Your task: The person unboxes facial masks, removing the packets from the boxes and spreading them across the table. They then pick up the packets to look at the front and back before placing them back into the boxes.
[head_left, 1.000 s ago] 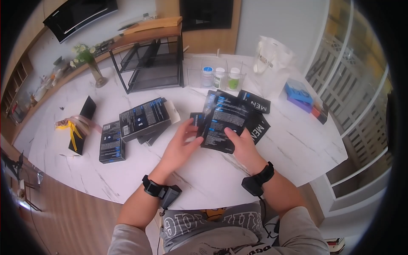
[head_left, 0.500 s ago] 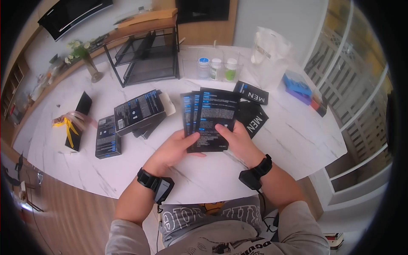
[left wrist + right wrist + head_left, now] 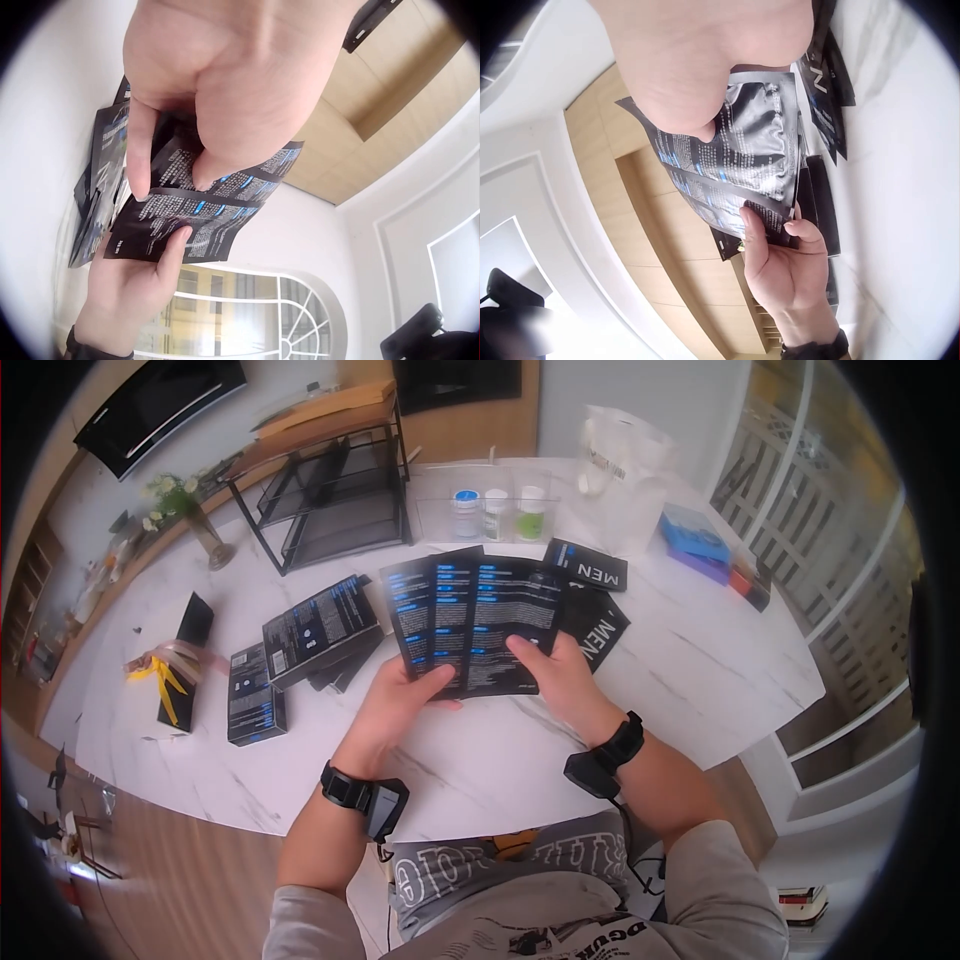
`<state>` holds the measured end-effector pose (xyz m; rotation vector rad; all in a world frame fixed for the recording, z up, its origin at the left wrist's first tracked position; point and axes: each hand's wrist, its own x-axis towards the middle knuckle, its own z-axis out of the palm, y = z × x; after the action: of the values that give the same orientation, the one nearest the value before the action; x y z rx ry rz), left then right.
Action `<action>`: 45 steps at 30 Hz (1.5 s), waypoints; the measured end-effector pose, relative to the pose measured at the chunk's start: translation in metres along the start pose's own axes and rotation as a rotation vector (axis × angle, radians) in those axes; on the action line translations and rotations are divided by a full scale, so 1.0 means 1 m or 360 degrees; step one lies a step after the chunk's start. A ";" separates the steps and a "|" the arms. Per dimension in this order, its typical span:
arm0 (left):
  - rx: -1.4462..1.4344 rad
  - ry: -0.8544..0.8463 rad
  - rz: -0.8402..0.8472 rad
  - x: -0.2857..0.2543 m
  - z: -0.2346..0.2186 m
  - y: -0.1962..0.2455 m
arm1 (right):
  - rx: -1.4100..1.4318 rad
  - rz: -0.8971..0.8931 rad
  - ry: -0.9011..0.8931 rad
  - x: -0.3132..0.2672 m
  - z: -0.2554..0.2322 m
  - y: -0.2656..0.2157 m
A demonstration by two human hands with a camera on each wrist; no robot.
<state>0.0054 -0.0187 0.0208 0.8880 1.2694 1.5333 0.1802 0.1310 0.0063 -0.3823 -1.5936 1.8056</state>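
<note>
Several flat black foil sachets [image 3: 510, 610] with small white print and blue labels are fanned out between both hands, above the table. At their lower left edge the left hand [image 3: 392, 705] pinches them, thumb lying over the front. My right hand [image 3: 572, 685] grips the right side, its thumb across the printed face. In the right wrist view the foil sachets [image 3: 765, 142] look glossy and slightly bent, with the left hand [image 3: 784, 274] at their end. More black sachets [image 3: 600, 622] marked MEN lie on the table just beyond the right hand.
Left of the hands are black printed boxes [image 3: 318, 630], stacked askew. Farther left stands a ribbon-tied box [image 3: 177, 705]. Behind are a black mesh rack [image 3: 345, 525], a clear organiser [image 3: 430, 520] with bottles, and a white bag [image 3: 630, 490]. Blue and purple boxes [image 3: 695, 540] sit at right.
The left hand has gone from loose fingers beside the sachets to pinching their left edge. The sachets have spread leftward into a wider fan. The view has shifted slightly.
</note>
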 end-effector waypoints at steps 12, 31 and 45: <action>0.0034 -0.0060 0.0121 -0.002 0.005 0.004 | 0.0098 0.0044 -0.0032 0.004 0.000 0.000; -0.0151 0.0055 0.0020 0.001 -0.005 0.006 | 0.0213 0.0157 -0.0518 0.004 -0.006 -0.023; -0.0325 0.0037 -0.0074 0.001 -0.001 0.011 | 0.0942 0.0630 -0.0364 0.010 -0.012 -0.005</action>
<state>0.0024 -0.0183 0.0310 0.7061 1.1187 1.6075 0.1819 0.1465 0.0109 -0.2239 -1.0859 2.5928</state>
